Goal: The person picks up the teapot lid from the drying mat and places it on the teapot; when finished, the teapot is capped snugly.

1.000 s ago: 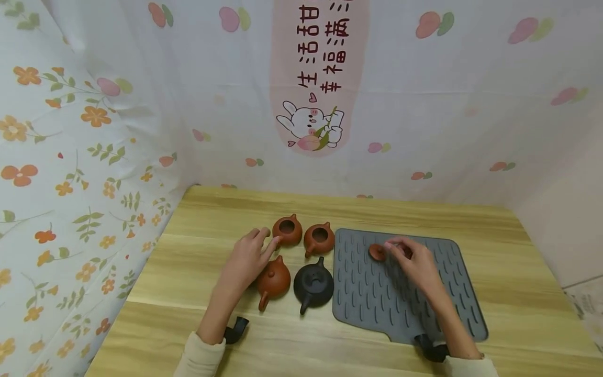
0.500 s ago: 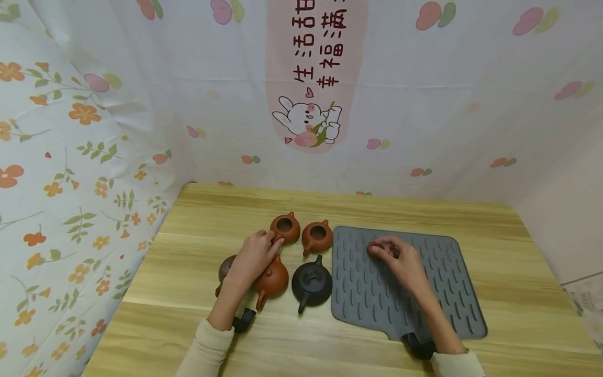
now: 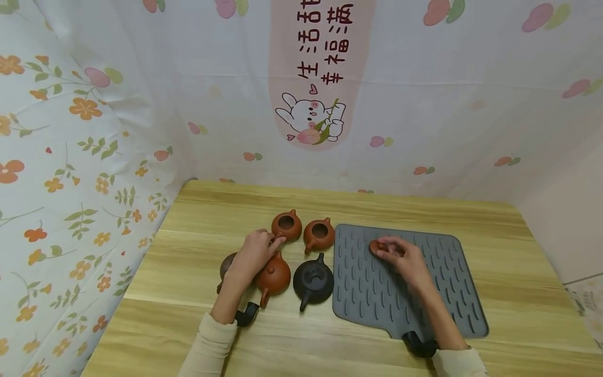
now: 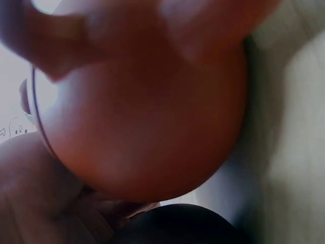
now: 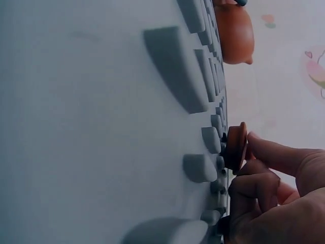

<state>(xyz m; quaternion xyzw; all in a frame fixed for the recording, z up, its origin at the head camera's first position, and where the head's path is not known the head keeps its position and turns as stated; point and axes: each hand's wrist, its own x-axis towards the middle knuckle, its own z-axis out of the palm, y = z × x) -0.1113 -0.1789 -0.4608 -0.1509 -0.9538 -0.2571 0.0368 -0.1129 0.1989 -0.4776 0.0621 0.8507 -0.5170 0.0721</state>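
Observation:
Two orange-brown clay teapots stand without lids at the back: a left one [image 3: 286, 226] and a right one [image 3: 319, 235]. My left hand [image 3: 254, 254] pinches the handle of the left one between thumb and fingers. Below that hand sits a lidded orange teapot [image 3: 274, 275], which looms close in the left wrist view. On the grey ridged mat [image 3: 358, 293], my right hand [image 3: 405, 259] pinches a small reddish-brown teapot lid [image 3: 373, 247]. In the right wrist view the lid [image 5: 236, 147] is edge-on, right at the tips of the ridges.
A black lidded teapot [image 3: 313, 283] stands beside the mat's left edge. A dark brown teapot [image 3: 227, 264] is partly hidden behind my left wrist. Black wrist mounts [image 3: 248, 314] sit low at both forearms. A patterned cloth [image 3: 226, 104] hangs behind the wooden table.
My left hand has moved right onto the back-left teapot's handle, and the dark brown teapot has come into sight. My right hand has shifted slightly left, its fingers closing further over the lid.

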